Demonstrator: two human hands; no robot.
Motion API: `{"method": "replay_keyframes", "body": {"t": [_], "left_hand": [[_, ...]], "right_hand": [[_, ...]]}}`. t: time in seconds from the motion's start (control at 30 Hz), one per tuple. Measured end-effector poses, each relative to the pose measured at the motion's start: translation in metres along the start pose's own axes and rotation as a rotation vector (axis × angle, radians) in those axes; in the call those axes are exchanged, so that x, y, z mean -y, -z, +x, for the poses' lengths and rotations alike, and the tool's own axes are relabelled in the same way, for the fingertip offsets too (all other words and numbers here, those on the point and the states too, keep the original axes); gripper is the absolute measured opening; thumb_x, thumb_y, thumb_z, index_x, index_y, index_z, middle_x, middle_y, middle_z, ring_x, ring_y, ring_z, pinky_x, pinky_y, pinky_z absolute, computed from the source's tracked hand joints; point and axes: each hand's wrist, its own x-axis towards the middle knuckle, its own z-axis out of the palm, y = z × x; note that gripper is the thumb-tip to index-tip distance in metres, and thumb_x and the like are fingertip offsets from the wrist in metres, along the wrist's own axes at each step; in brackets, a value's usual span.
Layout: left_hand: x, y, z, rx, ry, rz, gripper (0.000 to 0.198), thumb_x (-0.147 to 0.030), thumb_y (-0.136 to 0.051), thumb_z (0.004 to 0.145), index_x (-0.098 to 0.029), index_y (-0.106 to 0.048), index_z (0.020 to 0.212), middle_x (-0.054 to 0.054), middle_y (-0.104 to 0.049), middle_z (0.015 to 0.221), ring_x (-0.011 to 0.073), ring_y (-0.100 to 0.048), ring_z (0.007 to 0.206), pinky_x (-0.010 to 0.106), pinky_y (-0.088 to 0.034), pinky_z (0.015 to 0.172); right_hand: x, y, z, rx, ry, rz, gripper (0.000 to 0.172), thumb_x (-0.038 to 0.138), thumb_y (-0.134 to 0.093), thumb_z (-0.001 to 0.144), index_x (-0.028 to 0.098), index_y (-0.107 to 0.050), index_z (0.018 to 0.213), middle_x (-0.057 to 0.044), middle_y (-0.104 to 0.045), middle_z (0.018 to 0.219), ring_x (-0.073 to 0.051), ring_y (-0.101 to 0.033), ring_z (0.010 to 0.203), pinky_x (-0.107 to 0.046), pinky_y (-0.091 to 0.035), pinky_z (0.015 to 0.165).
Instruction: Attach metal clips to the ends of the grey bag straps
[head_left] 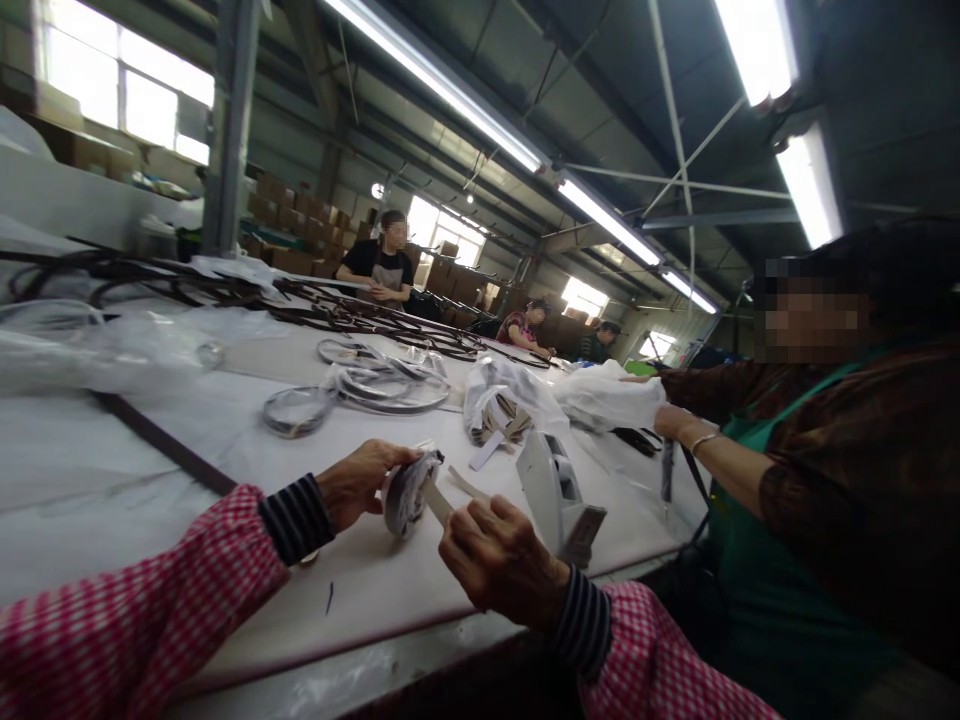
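Note:
My left hand is closed around a coiled belt wrapped in clear plastic, held just above the white table. My right hand is closed beside it, pinching the tan strap end that sticks out of the coil. Both sleeves are red-and-white check with striped cuffs. A white tape dispenser stands right behind my right hand.
More bagged coiled belts and a plastic bag of pieces lie farther along the table. A person in a green apron works at the right with a white bag. Other people sit at the far end. Dark belts are piled at the back left.

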Motion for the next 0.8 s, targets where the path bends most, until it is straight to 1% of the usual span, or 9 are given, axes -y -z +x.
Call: {"method": "replay_keyframes", "body": {"t": [0.13,0.3,0.37,0.47,0.57,0.67,0.8], "left_hand": [[0.002,-0.001,0.000,-0.033,0.008,0.003,0.052,-0.054,-0.081,0.052,-0.015,-0.070,0.085,0.001,-0.063,0.069,0.0199,-0.049,0.066,0.032,-0.035,0.058],[0.005,-0.002,0.003,-0.070,0.022,-0.011,0.050,-0.054,-0.081,0.050,-0.016,-0.068,0.080,-0.001,-0.059,0.064,0.0196,-0.049,0.064,0.032,-0.036,0.058],[0.005,-0.002,0.002,-0.060,0.027,-0.022,0.051,-0.055,-0.082,0.049,-0.016,-0.068,0.079,0.000,-0.061,0.065,0.0201,-0.051,0.065,0.033,-0.038,0.058],[0.002,-0.006,-0.003,-0.006,0.028,-0.035,0.056,-0.058,-0.082,0.049,-0.015,-0.070,0.083,0.003,-0.066,0.072,0.0221,-0.055,0.070,0.034,-0.042,0.061],[0.000,-0.010,-0.009,0.053,0.000,-0.011,0.058,-0.059,-0.081,0.052,-0.015,-0.072,0.089,0.003,-0.068,0.077,0.0217,-0.056,0.074,0.033,-0.041,0.063],[0.003,-0.010,-0.011,0.050,-0.048,0.029,0.055,-0.060,-0.079,0.056,-0.016,-0.070,0.087,0.003,-0.067,0.078,0.0213,-0.056,0.075,0.032,-0.041,0.064],[0.007,-0.006,-0.008,0.026,-0.105,0.053,0.051,-0.061,-0.078,0.059,-0.017,-0.066,0.082,0.001,-0.062,0.075,0.0203,-0.054,0.074,0.032,-0.042,0.066]], "right_hand": [[0.004,0.003,0.006,-0.024,0.027,-0.001,0.019,0.009,-0.052,0.093,0.018,-0.060,0.077,-0.005,-0.059,0.077,-0.019,-0.049,0.067,-0.037,-0.028,0.058],[0.006,0.003,0.009,-0.050,0.035,0.012,0.019,0.010,-0.054,0.092,0.018,-0.060,0.077,-0.005,-0.059,0.076,-0.019,-0.048,0.067,-0.037,-0.027,0.058],[0.003,0.000,0.009,-0.067,0.026,0.007,0.019,0.010,-0.053,0.093,0.018,-0.059,0.077,-0.005,-0.059,0.076,-0.019,-0.048,0.068,-0.037,-0.027,0.058],[-0.005,-0.009,0.008,-0.091,0.028,-0.006,0.021,0.010,-0.051,0.095,0.018,-0.057,0.077,-0.004,-0.057,0.075,-0.019,-0.047,0.067,-0.036,-0.026,0.058],[-0.013,-0.018,0.008,-0.118,0.040,-0.013,0.023,0.010,-0.049,0.097,0.018,-0.054,0.076,-0.003,-0.055,0.074,-0.018,-0.045,0.066,-0.036,-0.022,0.057],[-0.016,-0.024,0.011,-0.129,0.010,-0.035,0.023,0.011,-0.048,0.097,0.019,-0.052,0.075,-0.002,-0.055,0.074,-0.018,-0.045,0.066,-0.035,-0.021,0.057],[-0.014,-0.031,0.016,-0.101,-0.052,-0.053,0.021,0.013,-0.048,0.098,0.020,-0.052,0.078,-0.002,-0.057,0.077,-0.018,-0.048,0.067,-0.035,-0.025,0.058]]}}
